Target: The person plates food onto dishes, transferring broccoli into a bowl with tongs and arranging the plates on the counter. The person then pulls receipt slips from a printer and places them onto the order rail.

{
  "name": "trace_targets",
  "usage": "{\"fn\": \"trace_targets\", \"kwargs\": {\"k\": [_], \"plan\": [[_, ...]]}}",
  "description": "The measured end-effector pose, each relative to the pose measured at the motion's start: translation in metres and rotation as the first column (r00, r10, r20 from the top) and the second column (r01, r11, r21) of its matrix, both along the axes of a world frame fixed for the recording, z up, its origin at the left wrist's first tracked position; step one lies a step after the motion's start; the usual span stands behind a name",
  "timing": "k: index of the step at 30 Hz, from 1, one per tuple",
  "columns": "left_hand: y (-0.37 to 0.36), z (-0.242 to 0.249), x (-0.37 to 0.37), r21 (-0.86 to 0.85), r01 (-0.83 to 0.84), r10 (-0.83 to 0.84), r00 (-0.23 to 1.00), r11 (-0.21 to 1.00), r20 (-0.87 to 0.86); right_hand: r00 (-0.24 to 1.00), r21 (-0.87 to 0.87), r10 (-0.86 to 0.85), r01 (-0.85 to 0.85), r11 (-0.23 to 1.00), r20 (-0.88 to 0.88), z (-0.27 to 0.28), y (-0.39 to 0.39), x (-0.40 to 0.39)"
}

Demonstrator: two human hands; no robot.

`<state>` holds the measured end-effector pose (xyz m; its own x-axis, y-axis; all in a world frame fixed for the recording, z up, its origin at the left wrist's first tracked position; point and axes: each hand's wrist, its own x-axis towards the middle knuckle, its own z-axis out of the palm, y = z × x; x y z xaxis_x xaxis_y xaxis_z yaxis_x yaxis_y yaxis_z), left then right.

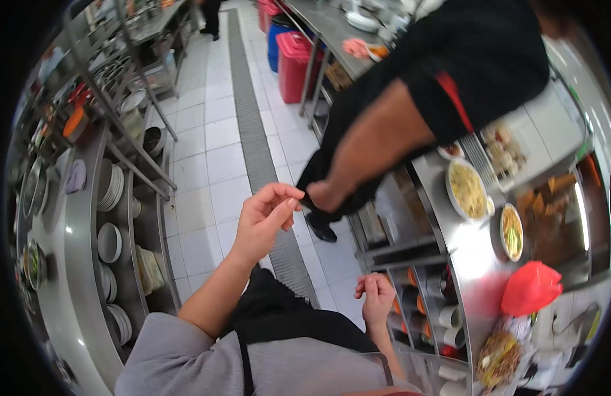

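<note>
Head view | our left grip (267,219) curled, thumb near fingertips, nothing visibly pinched | our right grip (376,297), loosely curled, hung empty near the rack (411,261) | containers (450,317) sat in its compartments beneath the table's (475,269) aisle-side edge, probably for sorting.

The tiled aisle (206,158) lies open ahead, but a co-worker (378,132) blocks its right side beside the counter (467,244).
</note>
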<state>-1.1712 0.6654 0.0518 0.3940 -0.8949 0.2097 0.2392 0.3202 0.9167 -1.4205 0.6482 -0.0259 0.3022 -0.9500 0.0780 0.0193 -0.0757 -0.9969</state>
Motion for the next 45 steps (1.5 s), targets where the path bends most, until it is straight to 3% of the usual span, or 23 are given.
{"fn": "trace_targets", "kwargs": {"k": [2,5,8,9,10,12,14,16,18,20,21,24,25,30,31,33,34,36,38,39,42,44,45], "plan": [[0.009,-0.009,0.04,0.023,-0.111,0.111,0.994,0.994,-0.014,0.98,-0.094,0.197,-0.199,0.976,-0.032,-0.004,-0.015,0.047],[0.015,-0.022,0.118,0.015,-0.261,0.261,0.965,0.965,-0.022,0.929,-0.085,0.341,-0.332,0.939,0.144,-0.013,-0.049,0.145],[0.014,-0.019,0.205,0.025,-0.368,0.368,0.93,0.929,-0.004,0.926,0.0,0.298,-0.306,0.952,0.231,0.002,-0.078,0.257],[0.012,-0.012,0.234,0.048,-0.419,0.418,0.908,0.907,0.035,0.915,-0.09,0.359,-0.348,0.933,0.185,-0.001,-0.092,0.287],[0.008,-0.005,0.261,0.077,-0.463,0.458,0.886,0.883,0.075,0.911,-0.029,0.354,-0.356,0.934,0.21,0.002,-0.102,0.317],[-0.013,0.005,0.313,0.065,-0.498,0.49,0.865,0.865,0.105,0.903,-0.263,0.423,-0.392,0.882,0.074,0.012,-0.128,0.368],[-0.041,0.013,0.359,0.05,-0.493,0.485,0.867,0.869,0.115,0.913,-0.23,0.407,-0.391,0.891,0.024,0.02,-0.151,0.407],[-0.078,0.016,0.397,0.08,-0.476,0.464,0.876,0.876,0.135,0.909,-0.438,0.41,-0.402,0.804,-0.083,-0.005,-0.201,0.43],[-0.122,0.01,0.435,0.048,-0.409,0.399,0.905,0.911,0.147,0.968,-0.241,0.246,-0.23,0.943,0.038,-0.034,-0.249,0.455],[-0.168,-0.005,0.478,0.039,-0.374,0.364,0.917,0.927,0.163,0.995,-0.101,0.09,-0.085,0.991,0.042,-0.02,-0.301,0.486],[-0.191,-0.009,0.498,0.043,-0.398,0.388,0.909,0.916,0.154,0.978,-0.043,0.031,-0.022,0.999,0.207,-0.01,-0.326,0.508],[-0.258,-0.02,0.564,0.109,-0.501,0.472,0.856,0.859,0.213,0.965,-0.057,-0.026,0.043,0.997,0.26,0.0,-0.416,0.574],[-0.278,-0.02,0.586,0.148,-0.543,0.505,0.831,0.826,0.233,0.978,-0.301,0.143,-0.092,0.949,0.151,-0.015,-0.458,0.589],[-0.356,-0.031,0.697,0.182,-0.703,0.685,0.711,0.687,0.158,0.957,-0.287,0.291,-0.276,0.917,0.01,0.05,-0.587,0.729],[-0.37,-0.04,0.72,0.191,-0.722,0.71,0.691,0.665,0.137,0.941,-0.422,0.337,-0.313,0.851,-0.017,0.058,-0.614,0.757],[-0.4,-0.065,0.762,0.242,-0.738,0.732,0.669,0.63,0.133,0.863,-0.487,0.473,-0.494,0.72,-0.175,0.052,-0.676,0.805],[-0.419,-0.081,0.787,0.278,-0.739,0.74,0.661,0.613,0.127,0.873,-0.486,0.455,-0.48,0.73,-0.178,0.052,-0.703,0.833],[-0.467,-0.106,0.834,0.31,-0.712,0.72,0.685,0.63,0.111,0.906,-0.481,0.421,-0.389,0.786,-0.046,0.057,-0.747,0.89],[-0.517,-0.122,0.88,0.368,-0.673,0.688,0.717,0.642,0.111,0.93,-0.322,0.324,-0.258,0.911,0.171,0.055,-0.796,0.942],[-0.549,-0.121,0.907,0.34,-0.663,0.671,0.733,0.667,0.111,0.941,-0.297,0.287,-0.226,0.928,0.18,0.05,-0.823,0.963],[-0.673,-0.101,0.983,0.266,-0.607,0.607,0.789,0.749,0.089,0.976,-0.363,0.212,-0.181,0.914,0.047,0.036,-0.93,1.01],[-0.749,-0.076,1.02,0.246,-0.518,0.487,0.855,0.819,0.178,0.99,-0.438,0.052,-0.104,0.893,-0.129,0.027,-0.994,1.026],[-0.786,-0.065,1.035,0.2,-0.456,0.42,0.886,0.867,0.198,0.99,-0.385,0.044,-0.092,0.918,-0.131,0.027,-1.021,1.029]]}}
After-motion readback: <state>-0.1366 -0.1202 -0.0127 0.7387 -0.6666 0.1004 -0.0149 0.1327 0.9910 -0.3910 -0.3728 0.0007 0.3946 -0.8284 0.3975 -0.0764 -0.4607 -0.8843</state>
